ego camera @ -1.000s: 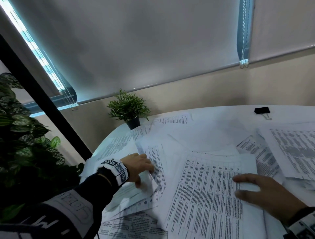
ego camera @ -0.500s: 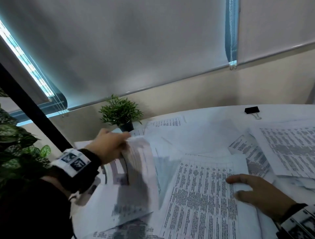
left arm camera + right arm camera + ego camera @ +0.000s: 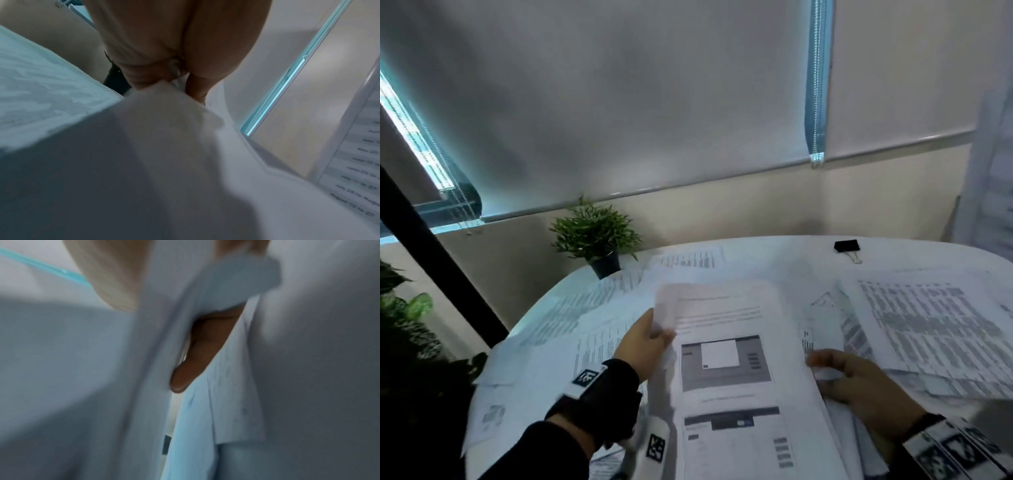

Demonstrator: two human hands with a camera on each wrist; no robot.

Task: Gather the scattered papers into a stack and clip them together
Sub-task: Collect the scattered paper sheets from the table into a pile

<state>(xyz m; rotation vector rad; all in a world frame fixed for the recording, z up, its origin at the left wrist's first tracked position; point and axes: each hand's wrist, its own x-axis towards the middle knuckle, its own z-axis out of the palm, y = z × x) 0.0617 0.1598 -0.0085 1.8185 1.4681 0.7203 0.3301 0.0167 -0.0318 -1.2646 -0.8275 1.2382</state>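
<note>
Printed papers lie scattered over a white round table [image 3: 774,246]. My left hand [image 3: 659,334] pinches the left edge of a sheet with grey screenshots [image 3: 726,363] and holds it over the middle pile. The left wrist view shows the fingers [image 3: 144,81] and thumb closed on that white sheet [image 3: 164,129]. My right hand [image 3: 822,370] grips the right edge of the gathered papers, and in the right wrist view one finger [image 3: 185,369] lies between the sheets [image 3: 226,386]. A black binder clip [image 3: 846,247] rests at the far side, untouched.
A small potted plant [image 3: 599,240] stands at the table's back left. More text sheets lie on the right [image 3: 928,318] and on the left [image 3: 558,315]. Large leafy plants [image 3: 404,325] crowd the left edge. A pale printed sheet [image 3: 993,171] rises at the far right.
My left hand lifted a sheet from the left and carried it right onto the middle pile. My right hand went from pressing flat on the pile to gripping its right edge.
</note>
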